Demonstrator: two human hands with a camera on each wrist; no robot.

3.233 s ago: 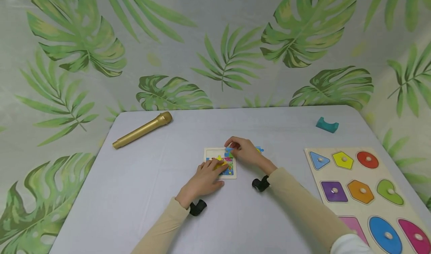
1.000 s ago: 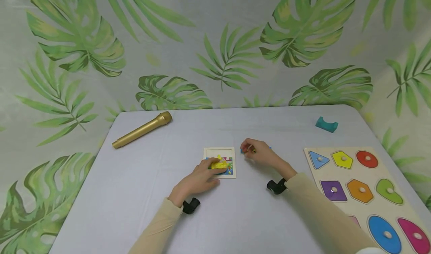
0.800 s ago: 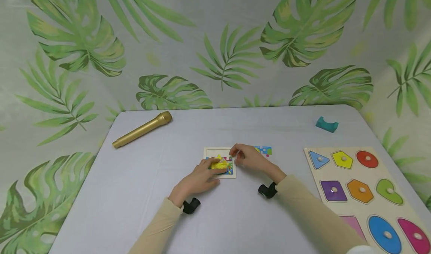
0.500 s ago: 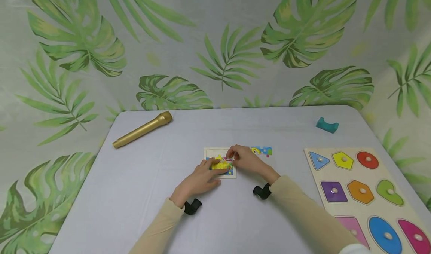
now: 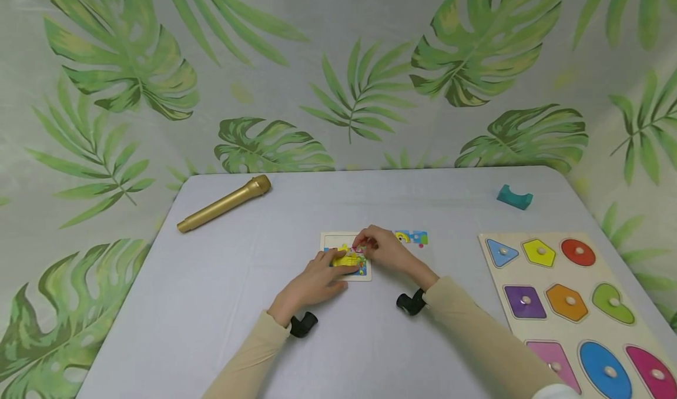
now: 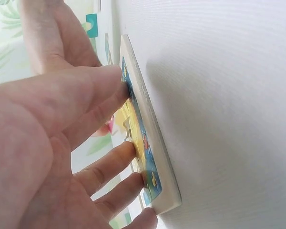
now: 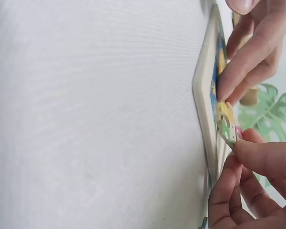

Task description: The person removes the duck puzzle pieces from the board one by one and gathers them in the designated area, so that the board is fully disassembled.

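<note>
One puzzle piece (image 7: 226,132), pinched by the right hand (image 5: 386,250), tilts over the puzzle board (image 5: 338,240), which the left hand (image 5: 311,281) touches with extended fingers; this looks like fitting, and probably next calls for careful alignment.

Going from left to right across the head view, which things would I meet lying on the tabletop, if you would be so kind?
Gold microphone → wooden puzzle tray → loose puzzle pieces → wooden shape board; the teal block is left out, overlapping the board's span.
</note>
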